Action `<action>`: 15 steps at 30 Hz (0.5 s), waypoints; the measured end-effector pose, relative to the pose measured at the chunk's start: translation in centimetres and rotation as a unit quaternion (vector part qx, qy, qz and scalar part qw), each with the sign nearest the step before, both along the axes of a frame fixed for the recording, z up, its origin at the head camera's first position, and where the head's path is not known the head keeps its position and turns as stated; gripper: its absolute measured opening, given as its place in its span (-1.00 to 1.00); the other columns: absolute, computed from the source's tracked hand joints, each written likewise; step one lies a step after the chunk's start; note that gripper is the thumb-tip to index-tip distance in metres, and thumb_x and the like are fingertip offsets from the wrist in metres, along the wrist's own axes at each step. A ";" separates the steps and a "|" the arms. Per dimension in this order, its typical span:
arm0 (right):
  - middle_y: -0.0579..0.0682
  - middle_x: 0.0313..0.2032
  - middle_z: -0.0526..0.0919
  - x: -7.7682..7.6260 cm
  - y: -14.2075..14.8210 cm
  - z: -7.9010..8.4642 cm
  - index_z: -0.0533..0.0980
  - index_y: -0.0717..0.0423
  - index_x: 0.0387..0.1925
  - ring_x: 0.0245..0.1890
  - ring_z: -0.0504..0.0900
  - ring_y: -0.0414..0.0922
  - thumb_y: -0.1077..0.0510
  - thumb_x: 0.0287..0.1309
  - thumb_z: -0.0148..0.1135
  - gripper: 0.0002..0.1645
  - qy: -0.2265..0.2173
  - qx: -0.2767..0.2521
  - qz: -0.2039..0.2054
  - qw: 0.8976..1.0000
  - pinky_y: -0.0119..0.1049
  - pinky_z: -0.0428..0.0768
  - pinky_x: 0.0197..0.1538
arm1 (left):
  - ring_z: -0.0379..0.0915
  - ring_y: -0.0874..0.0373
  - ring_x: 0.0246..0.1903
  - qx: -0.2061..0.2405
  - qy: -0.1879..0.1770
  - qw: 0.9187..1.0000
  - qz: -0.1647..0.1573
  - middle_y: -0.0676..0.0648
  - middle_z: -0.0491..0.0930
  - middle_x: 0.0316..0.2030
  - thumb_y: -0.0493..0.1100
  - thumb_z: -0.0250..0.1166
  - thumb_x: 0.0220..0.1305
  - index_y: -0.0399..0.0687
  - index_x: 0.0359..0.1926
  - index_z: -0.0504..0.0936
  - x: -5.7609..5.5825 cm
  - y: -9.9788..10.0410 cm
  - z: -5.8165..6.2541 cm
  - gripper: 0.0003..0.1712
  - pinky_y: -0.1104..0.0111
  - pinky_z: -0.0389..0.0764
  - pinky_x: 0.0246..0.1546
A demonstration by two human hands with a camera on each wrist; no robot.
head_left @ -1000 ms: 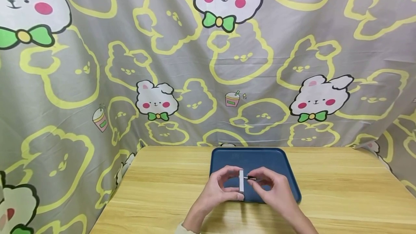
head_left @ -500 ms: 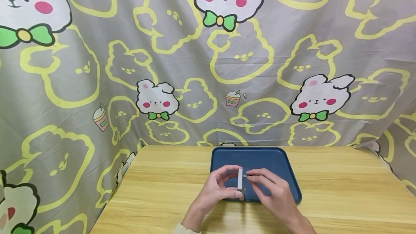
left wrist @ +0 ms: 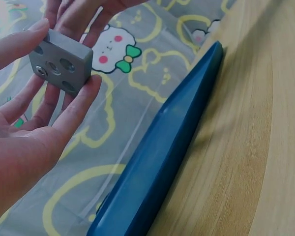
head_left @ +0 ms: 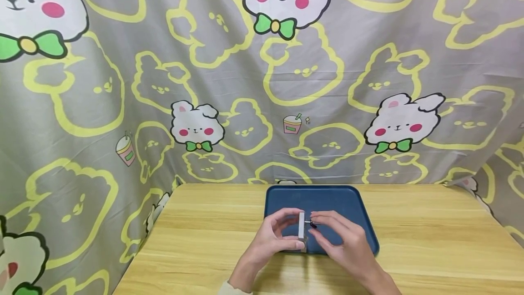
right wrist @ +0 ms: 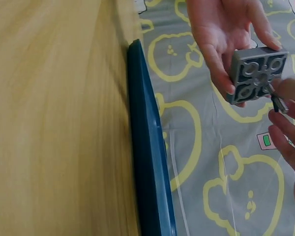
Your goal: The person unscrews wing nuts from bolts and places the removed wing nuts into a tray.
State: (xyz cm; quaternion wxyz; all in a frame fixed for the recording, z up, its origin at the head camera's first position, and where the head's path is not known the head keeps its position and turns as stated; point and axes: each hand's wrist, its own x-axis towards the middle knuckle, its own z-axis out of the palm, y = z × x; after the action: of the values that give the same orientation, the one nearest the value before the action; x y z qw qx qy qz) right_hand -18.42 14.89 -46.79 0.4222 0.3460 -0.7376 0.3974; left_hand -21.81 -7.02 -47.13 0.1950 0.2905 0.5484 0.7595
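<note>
A square grey metal block (head_left: 301, 226) with round holes stands upright over the tray, gripped at its edges by my left hand (head_left: 275, 236). In the left wrist view a round screw head (left wrist: 41, 71) fills one corner hole of the block's face. From the recessed other side a threaded screw shaft (right wrist: 284, 105) sticks out towards my right hand (head_left: 347, 241). A small black nut-like piece (head_left: 314, 224) sits on that shaft, between my right thumb and fingers. Those fingers partly cover it, so its exact shape cannot be told.
Beneath both hands lies a dark blue tray (head_left: 315, 195) with a raised rim, on a wooden table (head_left: 213, 213). A grey curtain (head_left: 245, 76) with cartoon bears and rabbits hangs behind the table and along its sides.
My right fingers have shifted around the black piece on the shaft, closing over it half a second ago and now more spread. My left hand and the block stay nearly still.
</note>
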 end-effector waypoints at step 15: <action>0.20 -0.18 0.75 1.0 0.2 1.4 0.64 0.33 -0.04 -0.23 0.80 0.02 0.16 0.34 0.37 -0.70 -0.474 -0.223 0.061 0.849 -0.12 0.79 -0.18 | 0.42 -0.02 0.27 -0.050 0.049 0.997 0.031 -0.22 0.47 0.24 -0.50 0.51 0.06 -0.28 0.27 0.51 0.1 0.3 0.3 -0.28 0.11 0.67 0.13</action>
State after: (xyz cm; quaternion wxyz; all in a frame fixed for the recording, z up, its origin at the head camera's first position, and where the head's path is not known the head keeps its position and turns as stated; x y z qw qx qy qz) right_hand -17.39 15.10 -45.41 0.0614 0.0565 -0.7170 0.6921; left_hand -21.68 -6.74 -46.79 0.1586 0.2999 0.6032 0.7219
